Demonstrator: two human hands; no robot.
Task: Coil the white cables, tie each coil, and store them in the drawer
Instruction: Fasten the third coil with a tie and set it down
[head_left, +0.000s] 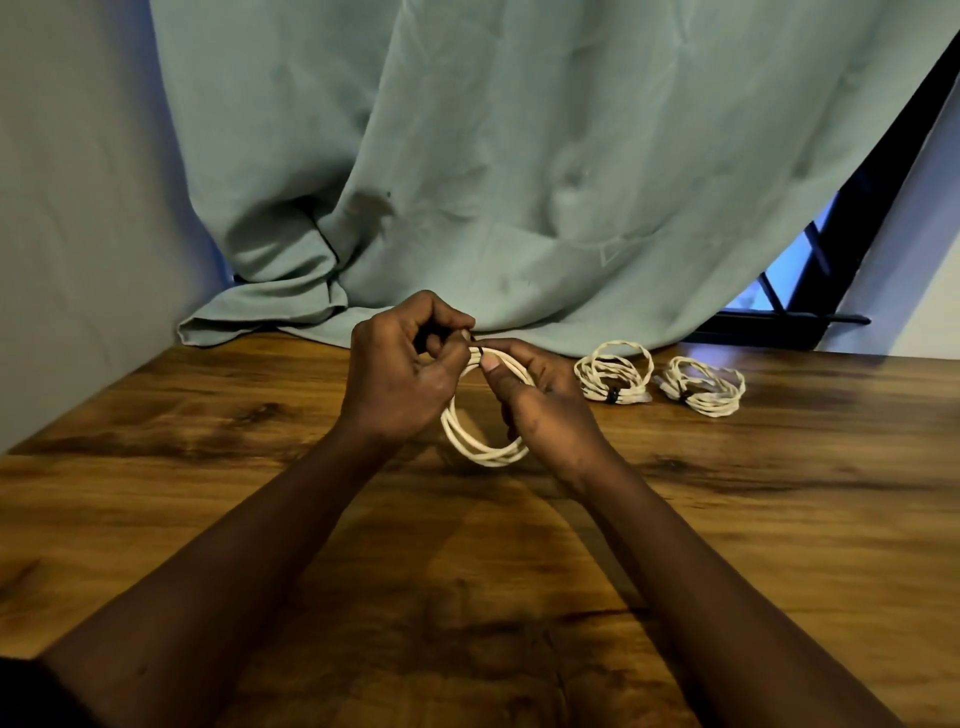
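Head view: a left hand (400, 374) and a right hand (540, 402) hold a white cable coil (483, 453) just above the middle of the surface (779, 519). The left fingers pinch a dark tie (480, 352) and the right fingers pinch the coil's top. Tying seems under way; cinching the tie comes next. The coil stands near upright, long axis vertical, opening facing the person.

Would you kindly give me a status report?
Right hand gripping white coil; left hand pinching dark tie at its top. Two tied coils on table, right of it. Nothing obstructing.
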